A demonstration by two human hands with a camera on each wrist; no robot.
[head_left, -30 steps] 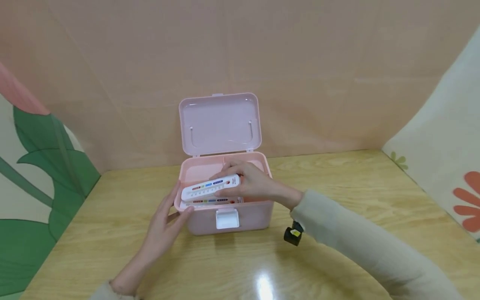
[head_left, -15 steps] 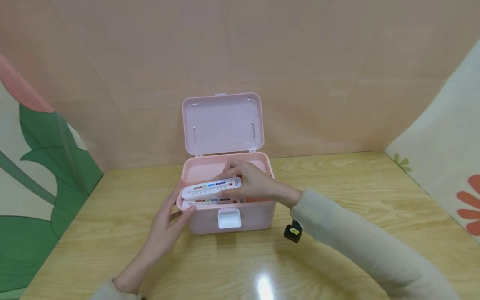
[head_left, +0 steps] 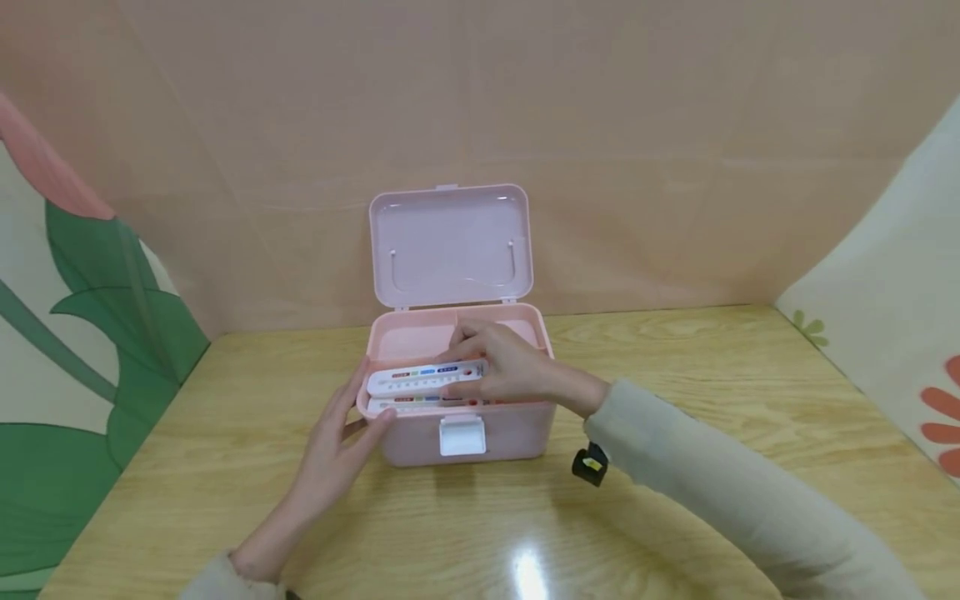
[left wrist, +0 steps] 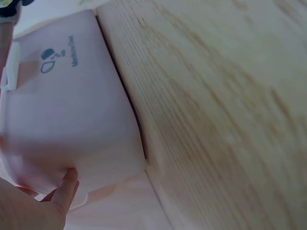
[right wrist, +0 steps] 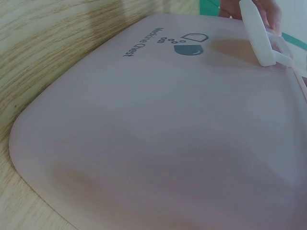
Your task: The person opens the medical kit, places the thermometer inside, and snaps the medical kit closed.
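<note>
A pink medicine chest (head_left: 506, 437) stands on the table with its lid (head_left: 450, 250) raised. Between thumb and fingers my right hand (head_left: 513, 367) pinches the right end of a white thermometer (head_left: 405, 381), printed with a scale and coloured labels. This thermometer lies low inside the box opening, nearly level. Below it in the head view, toward the front wall, a similar white thermometer (head_left: 405, 407) partly shows. My left hand (head_left: 330, 450) rests at the box's front left corner, thumb at the front rim, fingers along the side. In the left wrist view a fingertip (left wrist: 70, 175) presses the box wall.
Pink compartments (head_left: 412, 337) line the back of the box. A white latch (head_left: 462, 436) hangs at the front. The wooden table (head_left: 675, 400) extends around the box, with a beige backdrop (head_left: 637, 167) behind. A small black camera (head_left: 590, 463) hangs under the right wrist.
The pinched thermometer has come down slightly and lies flatter, its left end less tilted. My left hand has kept its place at the box corner. The head view has shifted a little.
</note>
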